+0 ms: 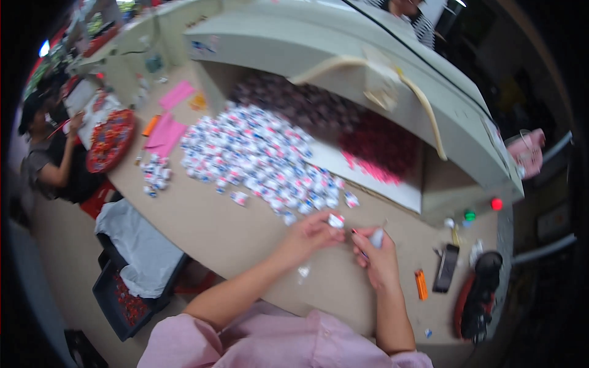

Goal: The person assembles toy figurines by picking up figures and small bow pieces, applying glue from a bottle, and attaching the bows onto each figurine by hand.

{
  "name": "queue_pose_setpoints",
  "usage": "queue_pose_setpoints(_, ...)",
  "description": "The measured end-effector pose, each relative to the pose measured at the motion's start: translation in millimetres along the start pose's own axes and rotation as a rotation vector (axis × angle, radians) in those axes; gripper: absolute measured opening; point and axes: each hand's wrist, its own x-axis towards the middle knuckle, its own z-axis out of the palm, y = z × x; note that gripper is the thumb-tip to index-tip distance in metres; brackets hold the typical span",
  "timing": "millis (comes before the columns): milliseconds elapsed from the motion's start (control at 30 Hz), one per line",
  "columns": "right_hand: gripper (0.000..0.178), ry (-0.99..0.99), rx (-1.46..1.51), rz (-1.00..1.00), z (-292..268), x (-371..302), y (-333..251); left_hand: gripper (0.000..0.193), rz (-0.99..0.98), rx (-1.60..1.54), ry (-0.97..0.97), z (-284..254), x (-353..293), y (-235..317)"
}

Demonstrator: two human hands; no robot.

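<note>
Now the right hand [378, 260] is clutching a blurred, pale tool [376, 238], while the left hand [311, 233] is pinching a small white-and-red piece [335, 221] just short of the white, blue and pink pile [245, 153]. That single piece is apparently being worked, and the next move is calling for a steady pinch.

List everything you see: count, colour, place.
Table: one, beige, centre
Shelf: one, pale, top
Patterned pieces: many, mostly white, middle
Dark pieces: many, brownish, under shelf
Bright pieces: many, pink, under shelf
Sheets: two or more, pink, left
Phone: one, dark, right
Oblong objects: two, orange, left, right
Round tray: one, red, left
Cover: one, pale grey, left
Co-workers: at least two, dark or striped clothes, left, top
Left hand: one, centre, pinching white piece
Right hand: one, centre, gripping grey object
</note>
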Motion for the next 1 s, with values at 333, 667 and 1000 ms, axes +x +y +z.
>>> queue_pose_setpoints(333, 0.017, -0.16, 0.218, 0.155, -19, 3, 13, 0.033, 0.008, 0.167, -0.004, 9, 8, -15)
queue_pose_setpoints(667, 0.01, -0.161, 0.159, 0.102, -17, 7, 17, 0.034, 0.105, 0.46, 0.001, 13, 4, -16)
queue_pose_setpoints(1000, 0.023, -0.149, 0.149, 0.055, -15, 8, 17, 0.03, 0.12, 0.537, -0.012, 10, 3, -14)
